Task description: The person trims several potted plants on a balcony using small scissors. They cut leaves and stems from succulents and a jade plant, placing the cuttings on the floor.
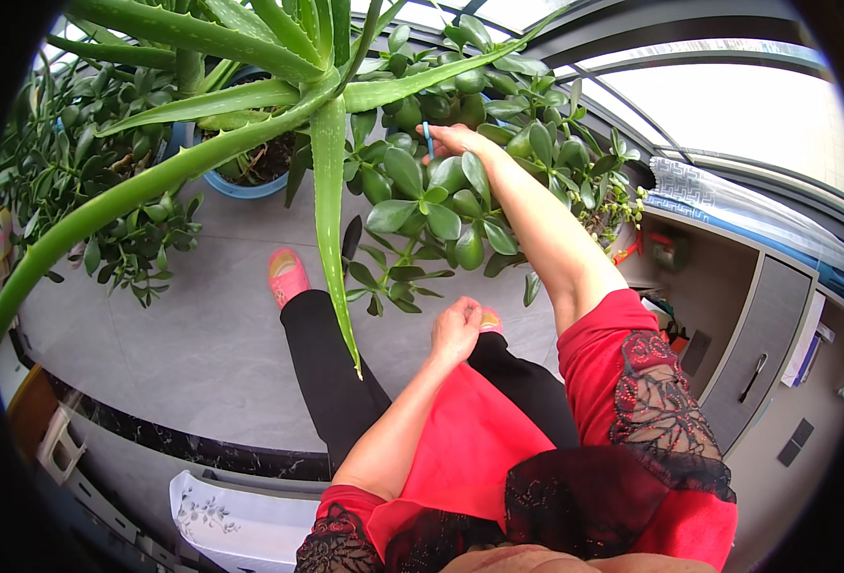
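My right hand reaches in among the thick green leaves of a jade plant, with a small light-blue handle or loop at its fingers. Leaves hide whatever the blue piece joins. My left hand hangs lower, in front of my red top, with its fingers curled together; whether something small lies between them cannot be told. A large aloe plant spreads its long toothed leaves to the left of my right hand, and one leaf tip points down to the left of my left hand.
More jade plants stand at the left, by a blue pot. A grey cabinet door and open shelves line the right side beneath the windows. A cloth with a printed leaf pattern lies low at the left. My pink shoes stand on grey floor tiles.
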Tool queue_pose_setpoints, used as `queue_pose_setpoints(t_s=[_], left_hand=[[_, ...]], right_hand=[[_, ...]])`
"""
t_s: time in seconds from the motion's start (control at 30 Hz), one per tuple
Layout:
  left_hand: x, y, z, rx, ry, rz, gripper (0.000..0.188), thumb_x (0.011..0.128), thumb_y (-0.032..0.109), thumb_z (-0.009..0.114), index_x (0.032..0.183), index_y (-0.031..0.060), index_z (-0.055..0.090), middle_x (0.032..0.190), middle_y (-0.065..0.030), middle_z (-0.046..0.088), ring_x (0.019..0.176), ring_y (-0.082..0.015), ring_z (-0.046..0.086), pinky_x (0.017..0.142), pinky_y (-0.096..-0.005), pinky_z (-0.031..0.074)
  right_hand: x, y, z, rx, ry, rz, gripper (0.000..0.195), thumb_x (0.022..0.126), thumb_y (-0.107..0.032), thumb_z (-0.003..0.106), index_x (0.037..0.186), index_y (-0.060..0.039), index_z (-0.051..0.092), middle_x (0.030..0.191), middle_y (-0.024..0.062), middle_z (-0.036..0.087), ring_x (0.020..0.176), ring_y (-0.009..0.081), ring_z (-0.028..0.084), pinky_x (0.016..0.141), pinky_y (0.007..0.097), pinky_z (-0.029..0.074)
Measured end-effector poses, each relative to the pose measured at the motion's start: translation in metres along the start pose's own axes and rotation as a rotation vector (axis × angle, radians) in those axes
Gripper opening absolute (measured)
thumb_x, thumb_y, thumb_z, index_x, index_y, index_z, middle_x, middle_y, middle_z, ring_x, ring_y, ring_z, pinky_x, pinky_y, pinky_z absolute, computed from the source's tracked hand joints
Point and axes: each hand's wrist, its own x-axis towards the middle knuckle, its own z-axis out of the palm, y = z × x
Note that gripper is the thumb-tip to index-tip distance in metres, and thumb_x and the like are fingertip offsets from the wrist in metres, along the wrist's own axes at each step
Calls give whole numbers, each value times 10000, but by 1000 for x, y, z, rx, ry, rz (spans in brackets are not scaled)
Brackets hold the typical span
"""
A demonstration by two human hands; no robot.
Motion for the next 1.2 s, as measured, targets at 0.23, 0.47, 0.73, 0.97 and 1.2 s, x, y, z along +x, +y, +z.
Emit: queue_pose_setpoints(t_s=[0.23, 0.47, 0.73, 0.97, 1.2], left_hand=[[-3, -3, 0, -5, -5, 25, 217, 887, 280, 561, 957, 84, 624, 690, -117, 635, 664, -317, 621, 617, -431, 460], [-4, -10, 5, -5, -42, 32, 199, 895, 269, 558, 955, 91, 625, 706, -116, 641, 675, -313, 623, 621, -432, 462], [-7, -6, 3, 49, -49, -3, 188, 890, 267, 558, 958, 104, 626, 746, -114, 654, 727, -320, 639, 650, -443, 476], [-9, -4, 1, 68, -43, 10, 243, 888, 274, 563, 982, 63, 638, 683, -94, 636, 641, -250, 612, 622, -392, 469], [-9, -4, 2, 94, -45, 16, 242, 887, 275, 560, 983, 65, 637, 711, -101, 647, 666, -267, 626, 629, -400, 472]], right_hand=[[13, -7, 3, -182, 59, -14, 518, 816, -520, 634, 990, -35, 684, 750, 48, 721, 579, 133, 561, 595, 284, 465], [32, 7, 0, -169, 105, -40, 544, 808, -506, 680, 1042, -14, 668, 765, 51, 713, 566, 132, 539, 542, 292, 459], [24, 4, 7, -83, 133, -68, 394, 809, -434, 720, 871, -45, 703, 703, 26, 690, 448, 74, 394, 422, 256, 326], [15, 3, 3, -78, 72, -123, 352, 822, -374, 727, 834, -24, 692, 694, 24, 678, 453, 69, 414, 420, 245, 334], [13, 4, 2, -60, 91, -133, 328, 805, -351, 747, 775, -28, 701, 699, 27, 674, 455, 79, 426, 422, 248, 341]])
